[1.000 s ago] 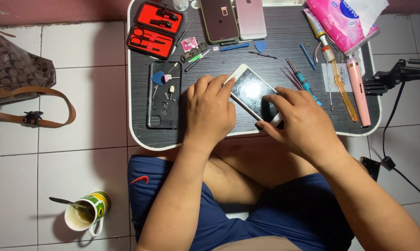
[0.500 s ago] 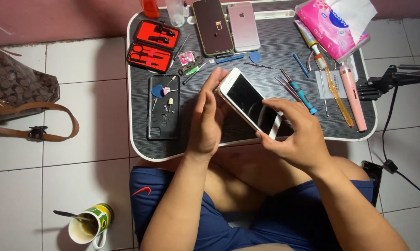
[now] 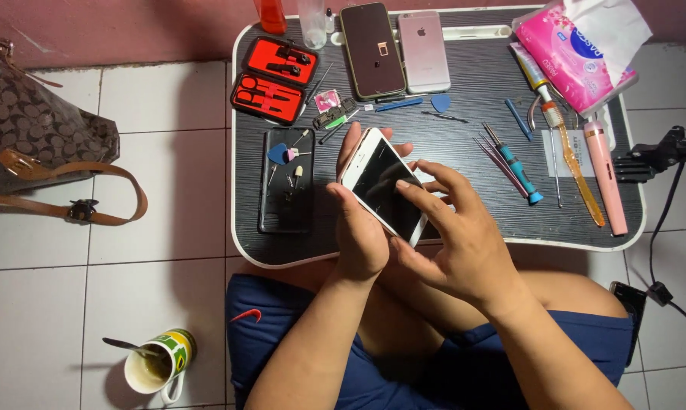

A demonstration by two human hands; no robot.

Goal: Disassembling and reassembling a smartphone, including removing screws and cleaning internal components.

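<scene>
Centre of the frame: white-edged phone (image 3: pixel 382 186) with a dark glossy screen, lifted off the small dark table (image 3: pixel 464 99) and tilted, presumably for a clear view of the glass. Left hand (image 3: pixel 362 228) cupped under it, fingers wrapped narrowly around the long edges, thumb along the near side. Right hand (image 3: pixel 457 243) spread wide over the lower right corner, fingertips resting on the screen and edge, gripping nothing else.

Left of centre on the table: flat black mat (image 3: pixel 286 182) with tiny parts and a blue pick. Upper middle: open red tool case (image 3: pixel 275 80), two more phones (image 3: pixel 396 49) lying flat. Right side: screwdriver (image 3: pixel 514 163), pink tissue pack (image 3: pixel 571 57). Lower left on pale floor tiles: mug (image 3: pixel 157 364) with a spoon.
</scene>
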